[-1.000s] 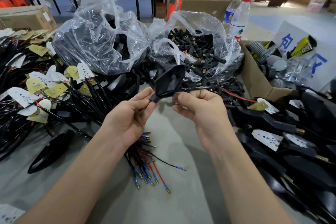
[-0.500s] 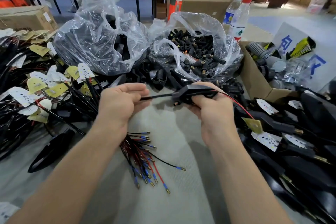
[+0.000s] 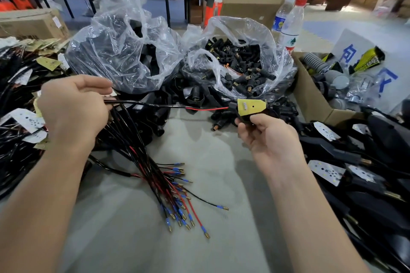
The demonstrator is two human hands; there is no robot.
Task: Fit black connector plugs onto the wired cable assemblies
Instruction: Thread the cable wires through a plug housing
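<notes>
Head view: left hand (image 3: pixel 73 113) has its fingers curled round a black cable (image 3: pixel 144 103), which stretches across to the right hand (image 3: pixel 268 137). Right-hand fingertips pinch the black housing (image 3: pixel 244 119) at the cable's far end, yellow board (image 3: pixel 250 107) facing the camera. The connector plugs (image 3: pixel 239 66) sit in the clear bag (image 3: pixel 255 29) just behind. A bundle of wired cables (image 3: pixel 155 175) lies on the table (image 3: pixel 221 239) between the arms.

Cable assembly (image 3: pixel 155 104), seemingly taut; plugs (image 3: pixel 243 66) bagged
</notes>
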